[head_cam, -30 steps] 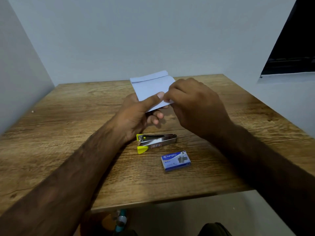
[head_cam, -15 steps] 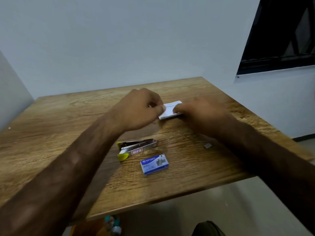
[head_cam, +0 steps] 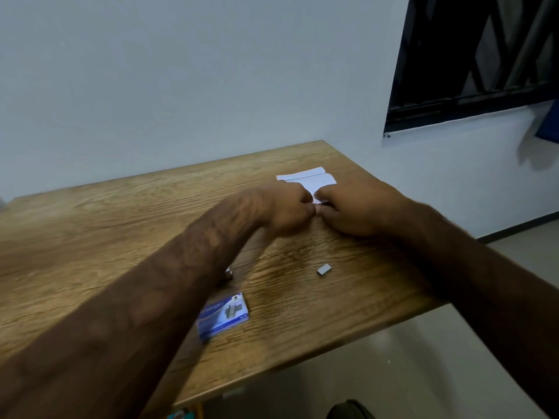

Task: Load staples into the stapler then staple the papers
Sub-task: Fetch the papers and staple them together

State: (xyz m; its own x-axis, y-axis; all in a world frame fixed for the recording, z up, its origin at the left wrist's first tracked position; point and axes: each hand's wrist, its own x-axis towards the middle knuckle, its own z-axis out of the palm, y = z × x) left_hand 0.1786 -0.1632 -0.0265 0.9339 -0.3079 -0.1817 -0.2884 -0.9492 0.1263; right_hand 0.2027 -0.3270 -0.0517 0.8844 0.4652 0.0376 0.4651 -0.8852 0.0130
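The white papers (head_cam: 314,180) lie flat on the wooden table (head_cam: 90,225) toward its far right. My left hand (head_cam: 287,211) and my right hand (head_cam: 357,210) rest side by side on the papers' near edge, fingertips pinching it. A blue staple box (head_cam: 225,316) lies near the table's front edge, partly behind my left forearm. That forearm hides almost all of the stapler (head_cam: 229,272); only a bit of its metal tip shows. A small grey strip of staples (head_cam: 324,269) lies loose on the table below my right hand.
A pale wall stands behind the table, and a dark window (head_cam: 472,55) is at the upper right. The table's right and front edges drop to a light floor (head_cam: 408,373). Small coloured items (head_cam: 181,414) show under the front edge.
The papers went from held up in the air to lying flat on the table, both hands following them down. The view swung right, and my left forearm now covers the stapler.
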